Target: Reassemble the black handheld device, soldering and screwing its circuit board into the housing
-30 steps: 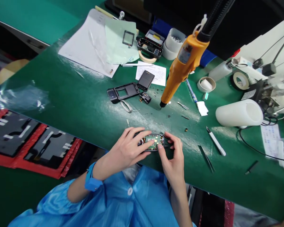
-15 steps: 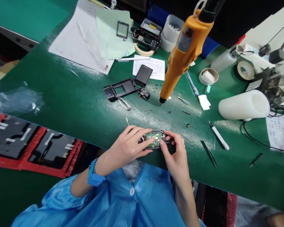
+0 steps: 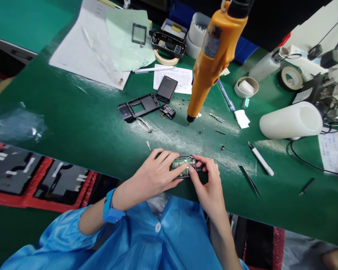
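Green circuit board in a dark housing sits right between both hands, left hand clasping one end, right hand pinching the other! Light and stiff, I'd judge, with fragile components, so the rim's the safe hold; well beyond the grip hangs an orange screwdriver.

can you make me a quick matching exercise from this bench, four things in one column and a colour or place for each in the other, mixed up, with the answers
1. open device with a green board
2. power screwdriver
3. wristband
4. tweezers

A. blue
B. lying on the table
C. held between left hand and right hand
D. orange

Pairs: 1-C, 2-D, 3-A, 4-B
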A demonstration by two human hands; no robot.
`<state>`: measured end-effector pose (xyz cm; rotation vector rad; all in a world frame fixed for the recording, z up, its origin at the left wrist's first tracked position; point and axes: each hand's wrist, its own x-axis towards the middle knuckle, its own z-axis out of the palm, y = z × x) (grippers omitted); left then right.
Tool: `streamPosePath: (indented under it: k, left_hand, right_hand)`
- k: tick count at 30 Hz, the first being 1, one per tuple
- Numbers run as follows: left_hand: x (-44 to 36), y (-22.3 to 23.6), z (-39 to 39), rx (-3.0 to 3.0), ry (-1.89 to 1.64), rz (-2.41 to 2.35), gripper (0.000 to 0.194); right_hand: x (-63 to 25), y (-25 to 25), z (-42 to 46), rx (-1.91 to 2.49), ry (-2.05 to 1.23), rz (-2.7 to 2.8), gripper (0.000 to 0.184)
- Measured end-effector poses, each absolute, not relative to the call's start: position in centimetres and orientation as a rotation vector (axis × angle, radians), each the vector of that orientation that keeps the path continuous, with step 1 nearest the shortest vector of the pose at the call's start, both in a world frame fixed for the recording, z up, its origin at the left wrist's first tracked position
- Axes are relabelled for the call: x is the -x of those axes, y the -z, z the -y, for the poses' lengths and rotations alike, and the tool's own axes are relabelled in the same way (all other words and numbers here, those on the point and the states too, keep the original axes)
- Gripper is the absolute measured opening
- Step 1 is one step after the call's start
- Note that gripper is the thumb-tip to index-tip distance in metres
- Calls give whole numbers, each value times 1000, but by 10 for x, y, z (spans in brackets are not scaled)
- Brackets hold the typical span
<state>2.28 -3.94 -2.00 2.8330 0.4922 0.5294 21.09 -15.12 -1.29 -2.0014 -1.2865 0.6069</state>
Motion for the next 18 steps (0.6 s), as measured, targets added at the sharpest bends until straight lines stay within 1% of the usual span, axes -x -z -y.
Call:
streamPosePath:
  k: [6,14,18]
  left_hand:
    - [-25,17,36,-2833,-501,-450,27]
    - [-30,21,40,-2806,-570,-434,27]
    - [-31,25,41,-2772,-651,-450,27]
  right_hand:
    - [-213,11,154,1966,-619,1318,28]
    - [-217,10,158,1909,-641,1356,43]
    - [-214,12,158,1925,-622,1335,36]
